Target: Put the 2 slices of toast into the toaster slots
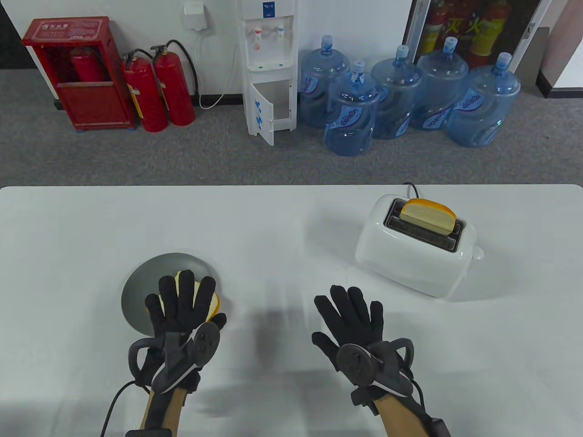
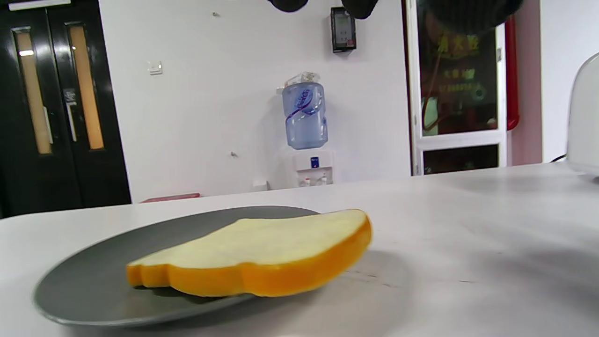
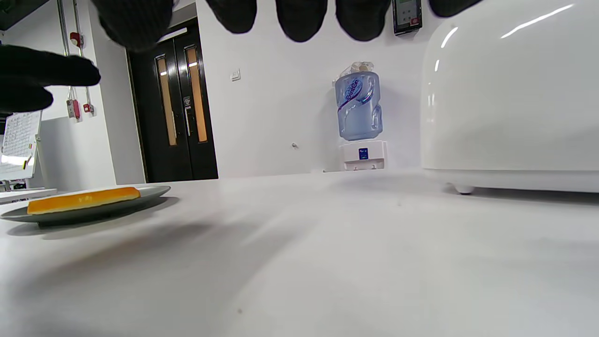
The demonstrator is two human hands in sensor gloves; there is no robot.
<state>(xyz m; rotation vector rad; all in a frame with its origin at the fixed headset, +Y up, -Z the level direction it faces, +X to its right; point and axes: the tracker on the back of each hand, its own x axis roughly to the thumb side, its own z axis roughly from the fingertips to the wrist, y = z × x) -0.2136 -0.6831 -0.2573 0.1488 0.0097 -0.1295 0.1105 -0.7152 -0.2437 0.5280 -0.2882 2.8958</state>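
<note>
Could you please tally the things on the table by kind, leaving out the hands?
Toast slices: 2 - one in the toaster slot, one on the plate.
Toaster: 1.
Grey plate: 1.
Total: 4.

We are looking past the white surface (image 1: 136, 218) at a grey carpet floor (image 1: 136, 154). At eleven o'clock a red extinguisher cabinet (image 1: 77, 73) is standing against the wall, with two red fire extinguishers (image 1: 157, 88) just beside it. At twelve o'clock a white water dispenser (image 1: 269, 68) is standing with its lower door hanging open. At one o'clock five blue water jugs (image 1: 401, 98) are sitting clustered together.
</note>
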